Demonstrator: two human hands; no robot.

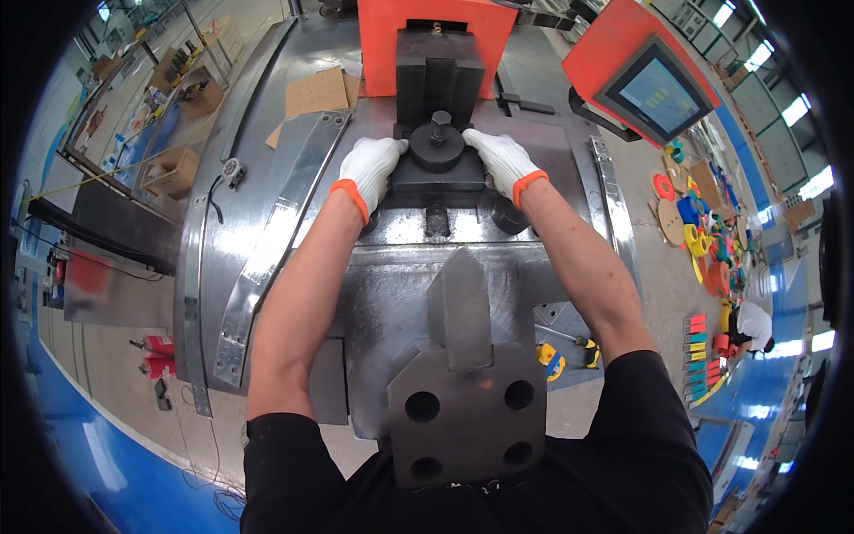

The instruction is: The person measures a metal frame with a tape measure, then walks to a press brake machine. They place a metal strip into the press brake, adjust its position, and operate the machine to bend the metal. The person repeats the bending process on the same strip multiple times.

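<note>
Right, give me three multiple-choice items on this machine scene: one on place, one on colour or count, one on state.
1. Where do the two hands rest?
A. on either side of the round black metal disc with the hex bolt
B. on the touchscreen panel
C. on the cardboard sheet

2. How many round holes show in the dark square steel plate nearest the person?
A. two
B. four
C. six

3. What state is the screen in the orange housing in?
A. dark
B. lit
C. covered by cardboard

Answers:
1 A: the left hand and right hand, in white gloves with orange cuffs, flank the round black metal disc.
2 B: the dark square steel plate shows four holes, one near each corner.
3 B: the screen in the orange housing glows blue-green.
</note>
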